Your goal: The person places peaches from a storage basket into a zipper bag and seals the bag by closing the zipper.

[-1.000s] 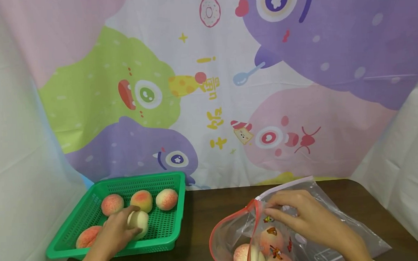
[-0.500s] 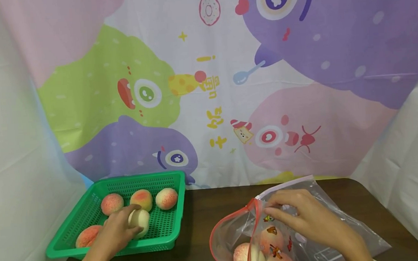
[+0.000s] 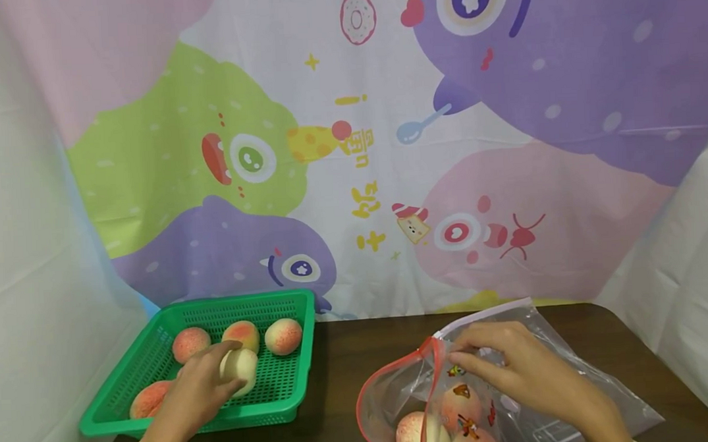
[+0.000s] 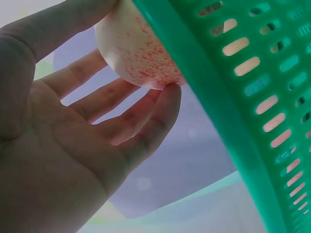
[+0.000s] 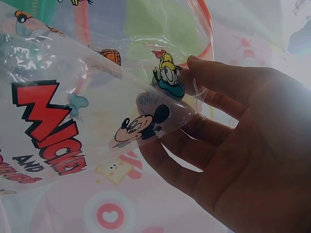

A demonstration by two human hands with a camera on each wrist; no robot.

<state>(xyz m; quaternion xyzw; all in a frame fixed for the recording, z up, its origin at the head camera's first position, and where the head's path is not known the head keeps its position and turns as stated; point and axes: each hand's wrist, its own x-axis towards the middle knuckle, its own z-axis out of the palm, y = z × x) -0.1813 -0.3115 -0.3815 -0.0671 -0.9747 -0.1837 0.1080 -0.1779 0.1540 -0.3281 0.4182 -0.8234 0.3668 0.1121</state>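
In the head view my left hand [image 3: 198, 389] grips a pale peach [image 3: 240, 372] over the near part of the green basket [image 3: 264, 404]. The left wrist view shows thumb and fingers around this peach [image 4: 133, 53], which has red speckles on its underside, close by the basket rim [image 4: 204, 104]. My right hand [image 3: 514, 365] pinches the edge of a clear plastic bag [image 3: 391, 385] with a red rim, its mouth held apart. Several peaches [image 3: 409, 433] lie inside the bag. Cartoon figures are printed on the bag [image 5: 82, 111] in the right wrist view.
Several other peaches [image 3: 283, 337] sit in the basket, at its back and left. A clear plastic sheet with a pale lilac strip [image 3: 483, 315] lies under the right hand on the dark table [image 3: 337, 373]. A cartoon-printed cloth [image 3: 352, 181] hangs behind.
My left hand has moved slightly up and to the right with the pale peach. The right hand and the bag have stayed nearly the same.
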